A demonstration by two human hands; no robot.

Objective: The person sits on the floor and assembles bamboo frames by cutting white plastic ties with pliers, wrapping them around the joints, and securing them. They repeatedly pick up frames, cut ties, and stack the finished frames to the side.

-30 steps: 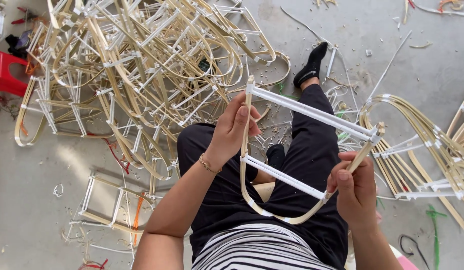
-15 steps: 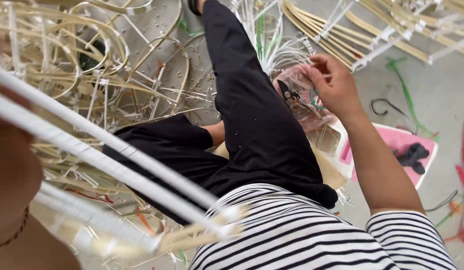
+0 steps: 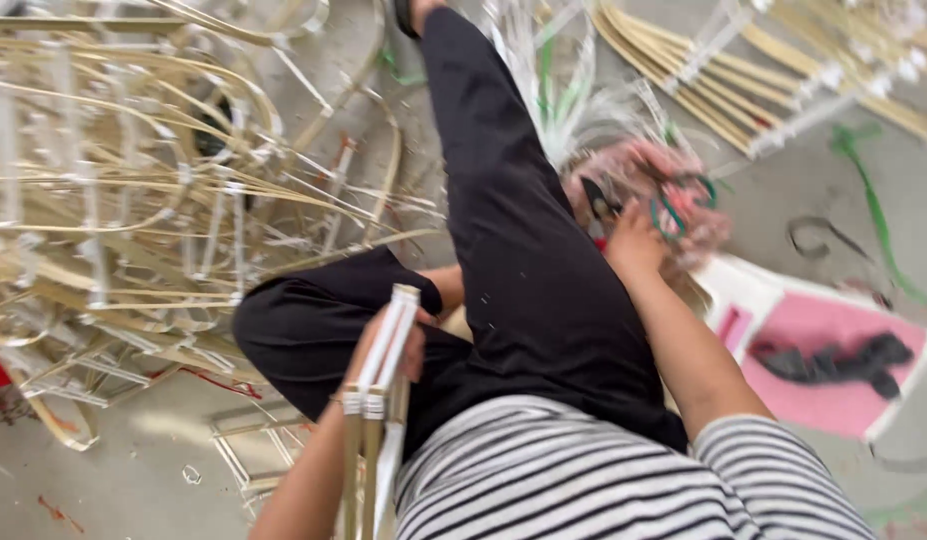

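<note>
I sit on the floor with my legs in black trousers [image 3: 523, 240]. My left hand [image 3: 388, 350] grips a frame of pale cane strips bound with white tape [image 3: 383, 400], held on edge over my left thigh. My right hand [image 3: 648, 200] is blurred beside my right knee and closes on green-handled scissors [image 3: 683, 205]. A bunch of thin white and green strands [image 3: 573, 110] lies just beyond that hand.
A big tangle of bent cane frames [image 3: 133, 200] fills the floor at my left. More bound cane pieces [image 3: 743, 80] lie at the upper right. A pink and white tray [image 3: 833, 350] with a dark cloth sits at my right, and a green strap [image 3: 873, 220] beyond it.
The cane frame has come down from close to the camera to rest upright over my left thigh. My right hand, reaching by my right knee, now has scissors in it.
</note>
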